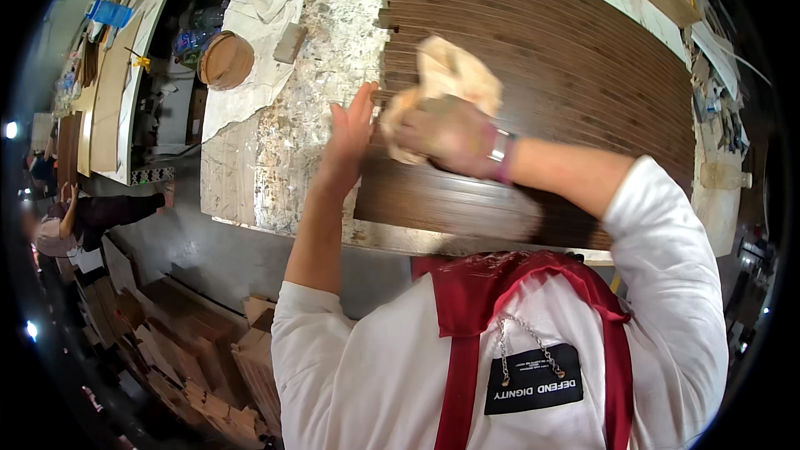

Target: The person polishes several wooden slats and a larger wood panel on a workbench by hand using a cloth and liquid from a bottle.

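A stack of dark brown wooden strips (pixel 567 58) lies side by side on a stained worktable (pixel 333 42). My right hand (pixel 446 129) grips a crumpled tan cloth (pixel 450 71) and presses it onto the strips near their left ends. My left hand (pixel 348 137) is flat with fingers apart, resting against the left edge of the strips. A watch sits on my right wrist.
A round wooden disc (pixel 227 60) and a small block (pixel 289 42) lie on torn white paper at the table's left. Cardboard pieces (pixel 192 367) pile on the floor below. Another person (pixel 92 217) bends at the far left. Clutter lines the table's right edge (pixel 717 100).
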A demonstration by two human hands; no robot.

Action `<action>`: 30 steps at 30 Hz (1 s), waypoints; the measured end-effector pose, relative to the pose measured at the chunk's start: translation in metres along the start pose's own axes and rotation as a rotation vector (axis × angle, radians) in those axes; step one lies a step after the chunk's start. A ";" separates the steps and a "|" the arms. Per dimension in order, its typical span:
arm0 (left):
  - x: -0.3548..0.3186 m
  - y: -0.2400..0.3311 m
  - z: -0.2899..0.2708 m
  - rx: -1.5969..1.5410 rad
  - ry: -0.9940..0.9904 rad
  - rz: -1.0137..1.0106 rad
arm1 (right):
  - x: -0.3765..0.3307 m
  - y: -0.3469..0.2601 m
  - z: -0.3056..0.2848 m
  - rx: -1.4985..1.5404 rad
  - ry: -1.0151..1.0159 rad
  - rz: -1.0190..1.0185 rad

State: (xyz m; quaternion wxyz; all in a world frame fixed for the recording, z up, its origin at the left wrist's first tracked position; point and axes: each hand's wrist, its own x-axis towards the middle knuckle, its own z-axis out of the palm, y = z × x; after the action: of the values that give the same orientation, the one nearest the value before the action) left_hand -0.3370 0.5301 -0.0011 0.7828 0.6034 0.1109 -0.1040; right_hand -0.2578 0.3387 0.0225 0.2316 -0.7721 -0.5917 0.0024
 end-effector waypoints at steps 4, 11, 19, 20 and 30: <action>0.004 -0.009 0.001 -0.030 -0.015 0.008 | 0.001 0.000 0.000 -0.044 0.123 -0.011; 0.016 -0.008 -0.022 -0.267 0.022 0.041 | 0.005 0.008 0.009 0.032 0.072 -0.042; 0.046 0.005 0.009 0.107 0.063 0.149 | -0.134 0.043 -0.081 -0.273 0.019 0.370; 0.043 0.007 0.012 0.151 0.033 0.115 | -0.120 0.049 -0.068 -0.147 0.053 0.320; 0.062 -0.001 -0.008 -0.485 0.125 0.191 | 0.038 0.052 0.003 -0.027 0.140 0.038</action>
State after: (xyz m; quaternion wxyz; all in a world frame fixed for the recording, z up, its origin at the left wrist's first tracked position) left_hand -0.2783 0.5361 -0.0229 0.9023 0.4114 0.1231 0.0374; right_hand -0.1995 0.3648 0.0109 0.2622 -0.7844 -0.5593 -0.0552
